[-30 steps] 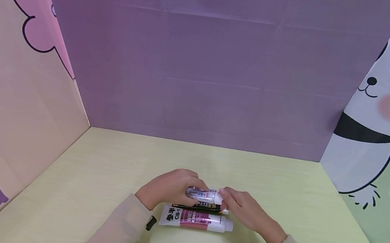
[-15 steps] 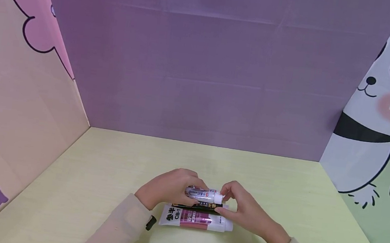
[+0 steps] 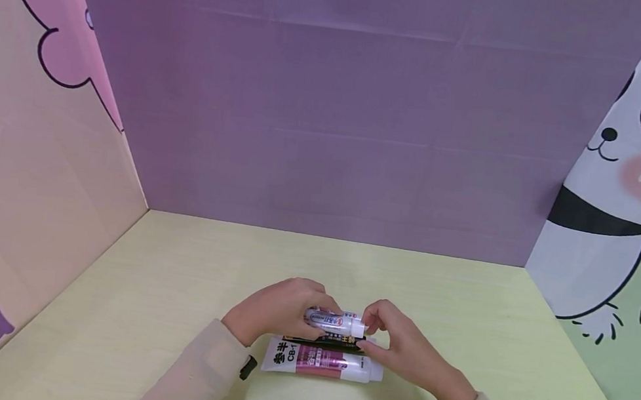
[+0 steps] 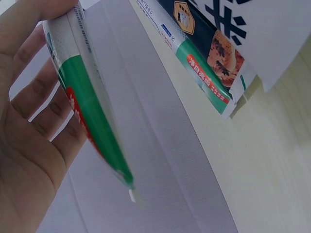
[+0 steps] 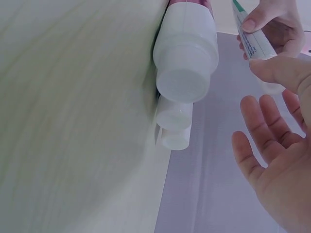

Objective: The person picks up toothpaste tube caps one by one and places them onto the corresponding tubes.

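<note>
My left hand [image 3: 287, 308] grips a white-and-green toothpaste tube [image 4: 87, 102], held above the other tubes with its cap end toward the right. My right hand [image 3: 407, 348] is at the cap end, thumb and index finger parted around the white cap [image 5: 273, 88]; its other fingers are spread in the right wrist view. Whether a fingertip touches the cap cannot be told. Beneath lie a white-and-pink toothpaste tube [image 3: 322, 362] in front, a black toothpaste tube [image 4: 226, 53] behind it, partly hidden, and a further white-and-green toothpaste tube [image 4: 204, 73].
The pale wooden tabletop [image 3: 200, 265] is bounded by a purple back panel [image 3: 352, 131]. A pink-beige panel [image 3: 30, 193] stands on the left, a panda-printed panel [image 3: 610, 259] on the right. Dark wrist straps show at both sleeves.
A second ago my right hand's thumb and fingers were close together on the cap; they have since spread apart. My left hand and the tubes on the table have stayed put.
</note>
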`<act>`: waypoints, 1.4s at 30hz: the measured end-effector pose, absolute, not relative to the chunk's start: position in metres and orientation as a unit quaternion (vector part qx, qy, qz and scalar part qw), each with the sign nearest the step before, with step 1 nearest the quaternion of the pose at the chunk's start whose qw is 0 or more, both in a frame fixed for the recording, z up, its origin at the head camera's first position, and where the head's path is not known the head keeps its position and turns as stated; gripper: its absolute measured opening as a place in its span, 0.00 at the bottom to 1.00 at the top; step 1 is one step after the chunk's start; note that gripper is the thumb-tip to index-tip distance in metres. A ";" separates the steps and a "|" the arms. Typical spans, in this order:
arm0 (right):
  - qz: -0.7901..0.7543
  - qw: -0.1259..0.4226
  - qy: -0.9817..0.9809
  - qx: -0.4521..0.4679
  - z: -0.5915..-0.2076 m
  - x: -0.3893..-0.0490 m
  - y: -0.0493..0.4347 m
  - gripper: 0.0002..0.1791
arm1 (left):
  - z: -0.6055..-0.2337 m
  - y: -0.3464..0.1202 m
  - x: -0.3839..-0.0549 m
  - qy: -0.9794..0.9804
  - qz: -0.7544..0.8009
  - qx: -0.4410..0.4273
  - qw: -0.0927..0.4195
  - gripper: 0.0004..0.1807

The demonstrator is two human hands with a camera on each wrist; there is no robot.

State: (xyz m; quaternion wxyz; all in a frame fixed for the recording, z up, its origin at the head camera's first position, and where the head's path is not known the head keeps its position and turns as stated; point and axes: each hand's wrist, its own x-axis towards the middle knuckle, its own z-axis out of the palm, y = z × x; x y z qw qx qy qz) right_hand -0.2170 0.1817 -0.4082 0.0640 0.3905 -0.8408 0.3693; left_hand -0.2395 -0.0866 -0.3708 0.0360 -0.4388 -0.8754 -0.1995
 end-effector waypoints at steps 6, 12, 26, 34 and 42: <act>0.370 0.048 -0.848 0.376 -0.406 -0.216 0.182 0.18 | -0.371 -0.086 -0.239 -0.873 -0.208 -0.440 0.036 0.16; 0.382 0.023 -0.849 0.364 -0.406 -0.215 0.183 0.15 | -0.372 -0.087 -0.240 -0.873 -0.210 -0.439 0.035 0.16; 0.361 -0.005 -0.871 0.335 -0.405 -0.215 0.182 0.10 | -0.373 -0.086 -0.240 -0.871 -0.216 -0.440 0.029 0.16; 0.338 -0.019 -0.886 0.318 -0.407 -0.217 0.179 0.17 | -0.373 -0.086 -0.240 -0.872 -0.201 -0.444 0.035 0.16; 0.339 -0.018 -0.888 0.310 -0.408 -0.219 0.177 0.24 | -0.372 -0.085 -0.238 -0.869 -0.198 -0.452 0.045 0.16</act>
